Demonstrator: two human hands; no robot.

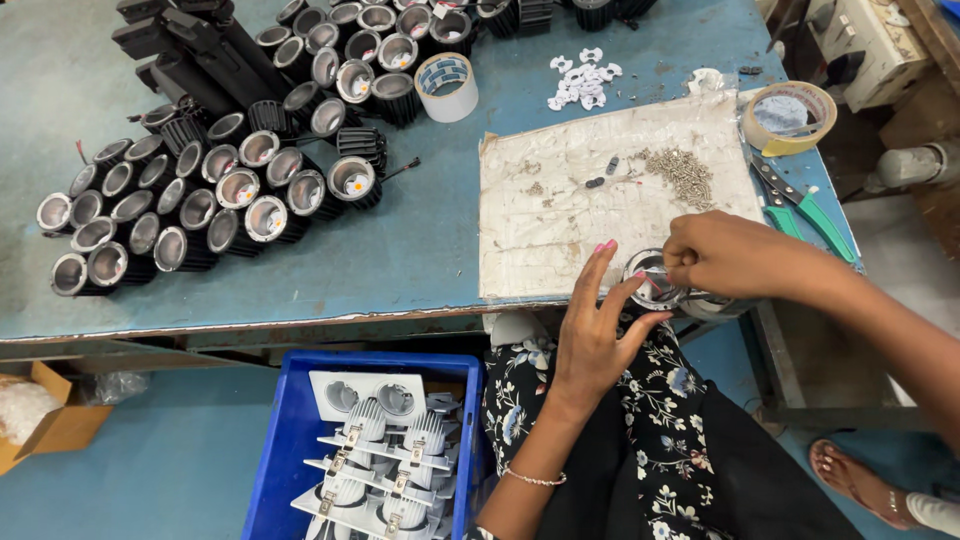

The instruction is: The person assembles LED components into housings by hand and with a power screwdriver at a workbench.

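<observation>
My left hand steadies a round silver lamp fitting at the near edge of the blue worktable, fingers spread against its rim. My right hand is closed on a small tool or screw pressed onto the top of the same fitting; what it pinches is too small to make out. Both hands rest over a worn white sheet that carries a small heap of screws.
Several black lamp housings with silver reflectors fill the table's left. A white tape roll, a tan tape roll, green-handled pliers and white clips lie nearby. A blue crate of white fittings sits below.
</observation>
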